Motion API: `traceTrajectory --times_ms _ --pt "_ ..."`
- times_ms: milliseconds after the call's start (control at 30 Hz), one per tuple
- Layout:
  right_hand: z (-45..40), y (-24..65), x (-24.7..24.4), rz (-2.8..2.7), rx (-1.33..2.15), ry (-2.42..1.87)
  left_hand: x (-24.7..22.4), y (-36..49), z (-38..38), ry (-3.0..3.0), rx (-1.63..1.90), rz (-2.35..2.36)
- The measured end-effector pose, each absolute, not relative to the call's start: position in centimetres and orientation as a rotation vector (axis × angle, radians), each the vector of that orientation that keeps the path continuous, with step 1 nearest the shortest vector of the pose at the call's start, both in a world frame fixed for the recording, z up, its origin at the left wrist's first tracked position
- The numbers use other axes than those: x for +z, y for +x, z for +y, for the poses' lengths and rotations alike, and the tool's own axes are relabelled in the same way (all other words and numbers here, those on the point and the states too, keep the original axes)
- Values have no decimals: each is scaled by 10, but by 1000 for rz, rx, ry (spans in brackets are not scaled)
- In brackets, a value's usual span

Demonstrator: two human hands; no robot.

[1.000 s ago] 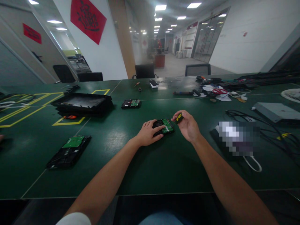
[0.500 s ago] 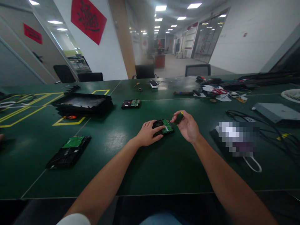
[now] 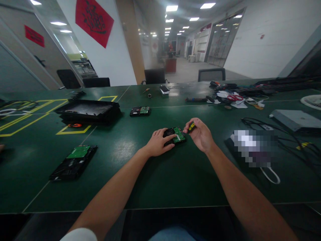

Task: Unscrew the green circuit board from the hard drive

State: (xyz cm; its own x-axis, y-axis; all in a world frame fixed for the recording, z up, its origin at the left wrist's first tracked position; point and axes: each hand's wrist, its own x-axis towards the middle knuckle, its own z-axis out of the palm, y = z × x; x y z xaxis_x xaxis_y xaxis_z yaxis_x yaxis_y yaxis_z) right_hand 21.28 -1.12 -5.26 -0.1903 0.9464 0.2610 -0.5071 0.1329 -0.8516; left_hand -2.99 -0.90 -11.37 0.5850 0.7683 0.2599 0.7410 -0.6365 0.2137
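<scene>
A hard drive (image 3: pixel 179 133) lies on the green table with its green circuit board facing up. My left hand (image 3: pixel 158 143) steadies it from the left side, the index finger stretched over the board and the thumb along the near edge. Just off its right end, my right hand (image 3: pixel 201 135) is closed on the black-and-yellow handle of a screwdriver (image 3: pixel 192 126). The handle leans down toward the drive's right end. I cannot make out the screwdriver's tip or the screw under it.
To the left lies a larger hard drive (image 3: pixel 75 162), and farther back another drive (image 3: pixel 139 111). Black trays (image 3: pixel 87 112) are stacked at the left. On the right are a blurred-out object (image 3: pixel 253 149), black cables (image 3: pixel 281 137) and a grey metal box (image 3: pixel 297 120). Another person's hand (image 3: pixel 2 147) shows at the left edge.
The screwdriver handle has turned in my right hand, so more of its yellow shows. My left hand and the hard drive have stayed in place.
</scene>
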Motion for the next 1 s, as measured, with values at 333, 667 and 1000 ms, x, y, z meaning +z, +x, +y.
traceTrajectory --times_ms 333,667,1000 --pt "-7 215 -53 -1072 1426 -544 -114 -29 -9 2728 503 1302" --pt "-11 212 -53 -1089 1424 -565 -114 -30 -9 2718 522 1300" --pt "-6 214 -55 -1081 1411 -575 -114 -29 -9 2724 518 1303"
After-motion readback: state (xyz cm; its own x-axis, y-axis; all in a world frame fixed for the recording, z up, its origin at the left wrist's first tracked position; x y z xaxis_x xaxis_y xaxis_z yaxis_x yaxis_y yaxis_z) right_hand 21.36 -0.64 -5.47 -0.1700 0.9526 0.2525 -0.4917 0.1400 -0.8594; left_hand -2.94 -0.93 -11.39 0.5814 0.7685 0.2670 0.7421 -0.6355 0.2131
